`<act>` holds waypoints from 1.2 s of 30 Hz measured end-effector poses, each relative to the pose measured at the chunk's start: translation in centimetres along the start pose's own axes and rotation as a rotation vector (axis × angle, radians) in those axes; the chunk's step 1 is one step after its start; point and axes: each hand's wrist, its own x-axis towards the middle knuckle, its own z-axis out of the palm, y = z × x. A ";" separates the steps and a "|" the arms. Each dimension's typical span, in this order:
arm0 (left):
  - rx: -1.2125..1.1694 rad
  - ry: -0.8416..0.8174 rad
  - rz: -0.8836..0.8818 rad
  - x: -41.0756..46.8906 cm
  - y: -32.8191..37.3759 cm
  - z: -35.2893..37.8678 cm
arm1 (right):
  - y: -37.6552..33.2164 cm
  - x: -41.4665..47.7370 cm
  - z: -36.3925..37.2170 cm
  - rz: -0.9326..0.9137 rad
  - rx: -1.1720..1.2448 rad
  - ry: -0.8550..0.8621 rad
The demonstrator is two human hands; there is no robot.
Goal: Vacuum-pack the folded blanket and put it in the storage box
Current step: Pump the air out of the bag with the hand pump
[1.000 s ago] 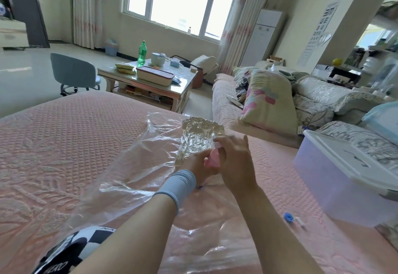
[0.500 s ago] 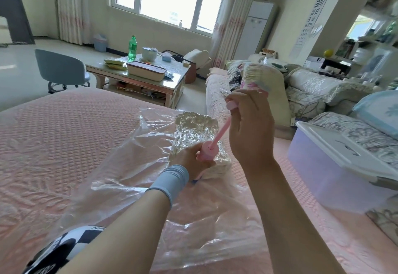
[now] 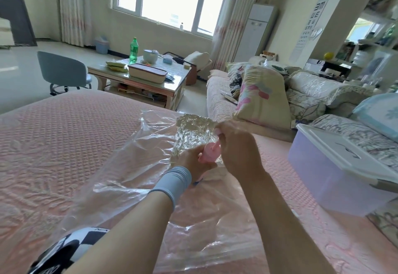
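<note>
While both hands are working a small pink pump [image 3: 212, 152] at the clear vacuum bag [image 3: 133, 166], the blanket [image 3: 193, 136] is lying inside it as a tight, crinkled, silvery-looking block just beyond the fingertips.

The left hand [image 3: 192, 162] is curling its fingers round the pump's smooth, rounded plastic body, and the right hand [image 3: 237, 146] is clenching round the thin pink plunger rod just above those fingers. The bag's glossy, wrinkled film is spreading out flat beneath both forearms and to the left of the fingers, lying on a pink quilted bedspread [image 3: 64, 136] with a raised waffle texture. Well apart to the right of the right hand's fingers, a boxy storage box [image 3: 323, 179] of translucent lilac plastic is sitting with a white lid on top.
</note>
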 end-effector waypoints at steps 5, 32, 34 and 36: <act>0.004 -0.002 0.024 0.4 -0.4 0.2 | -0.6 2.6 -4.4 -0.135 -0.013 0.370; 0.066 -0.060 0.052 -0.1 0.1 0.4 | -0.4 1.8 -2.3 -0.153 0.044 0.425; 0.051 -0.043 0.081 -0.3 0.4 0.4 | 0.6 0.6 -0.5 0.000 0.046 0.232; 0.048 -0.046 0.091 -0.4 0.4 0.2 | 1.2 -1.0 1.7 0.106 0.049 -0.039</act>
